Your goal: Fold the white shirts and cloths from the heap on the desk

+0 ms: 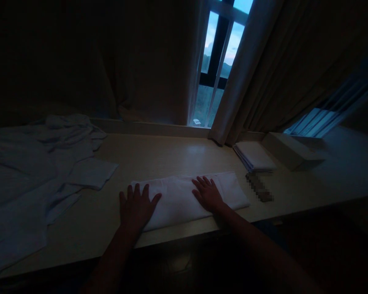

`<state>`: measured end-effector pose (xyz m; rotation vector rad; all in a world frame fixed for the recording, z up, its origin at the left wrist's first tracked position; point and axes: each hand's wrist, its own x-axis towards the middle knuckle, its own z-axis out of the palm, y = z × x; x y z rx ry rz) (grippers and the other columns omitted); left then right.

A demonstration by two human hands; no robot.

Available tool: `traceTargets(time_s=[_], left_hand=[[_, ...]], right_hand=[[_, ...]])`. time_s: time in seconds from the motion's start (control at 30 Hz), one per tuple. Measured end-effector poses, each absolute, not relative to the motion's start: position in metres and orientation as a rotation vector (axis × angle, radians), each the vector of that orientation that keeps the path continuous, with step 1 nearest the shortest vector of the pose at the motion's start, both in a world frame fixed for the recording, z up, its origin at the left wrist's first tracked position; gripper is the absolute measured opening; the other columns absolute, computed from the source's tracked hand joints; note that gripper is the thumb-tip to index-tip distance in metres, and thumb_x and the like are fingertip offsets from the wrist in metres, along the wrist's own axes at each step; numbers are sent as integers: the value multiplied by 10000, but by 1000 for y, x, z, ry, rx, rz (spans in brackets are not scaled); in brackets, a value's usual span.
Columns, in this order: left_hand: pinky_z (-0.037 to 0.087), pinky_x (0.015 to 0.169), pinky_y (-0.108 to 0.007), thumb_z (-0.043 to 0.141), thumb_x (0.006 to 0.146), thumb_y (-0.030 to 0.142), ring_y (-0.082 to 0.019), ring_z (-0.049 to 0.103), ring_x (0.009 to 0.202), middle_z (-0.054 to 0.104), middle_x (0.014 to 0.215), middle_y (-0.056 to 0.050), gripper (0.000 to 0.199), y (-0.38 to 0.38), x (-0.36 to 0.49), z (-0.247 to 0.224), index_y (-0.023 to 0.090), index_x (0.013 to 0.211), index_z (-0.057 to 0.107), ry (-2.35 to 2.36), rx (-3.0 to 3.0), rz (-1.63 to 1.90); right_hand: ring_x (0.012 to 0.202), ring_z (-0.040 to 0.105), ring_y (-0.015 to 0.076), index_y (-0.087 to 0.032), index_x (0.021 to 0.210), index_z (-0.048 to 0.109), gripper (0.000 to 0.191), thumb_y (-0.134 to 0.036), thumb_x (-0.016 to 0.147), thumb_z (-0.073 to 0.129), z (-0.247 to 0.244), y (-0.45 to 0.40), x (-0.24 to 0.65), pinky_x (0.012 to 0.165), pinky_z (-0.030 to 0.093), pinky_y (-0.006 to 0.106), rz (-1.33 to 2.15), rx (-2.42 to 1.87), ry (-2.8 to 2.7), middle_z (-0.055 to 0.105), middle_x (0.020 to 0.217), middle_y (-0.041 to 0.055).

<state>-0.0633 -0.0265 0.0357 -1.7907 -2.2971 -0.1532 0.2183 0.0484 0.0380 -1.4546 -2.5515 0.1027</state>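
A white cloth [178, 202], folded into a long flat strip, lies on the pale table [159, 151] in front of me. My left hand [138, 206] rests with its fingers spread over the left end of the cloth. On the right half of the cloth, my right hand [207, 194] lies flat, its fingers apart. Neither hand grips anything.
Loose white garments [27, 171] are heaped at the left. Right of the cloth are a folded white stack [254, 156], a pixelated item [259, 187] and a pale box [291, 151]. Curtains [248, 69] and a window [217, 61] stand behind the table.
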Motion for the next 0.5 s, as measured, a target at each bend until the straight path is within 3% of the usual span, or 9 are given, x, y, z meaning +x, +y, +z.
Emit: traceTargets(time_s=[0.27,0.5], left_hand=[[99,1118,-560,264,881,597,-377,276,1378,446,1423,-203,719,-24,-37,42,93,1347,477,-2160,-1927,-283],[93,1144,-536,357,863,611,-317,250,1412,367,1507,-97,650,-23,15,30,258,1403,434,-1883,-2314,-418]], right_hand=[[1428,186,257,-357,1471,278,529,-544,978,238,41,41,213,1134,130,518,82,-1486,-2543,271,1545,-8],[1429,178,264,-347,1466,288,531,-545,975,244,40,29,202,1135,134,530,101,-1439,-2539,266,1547,-7]])
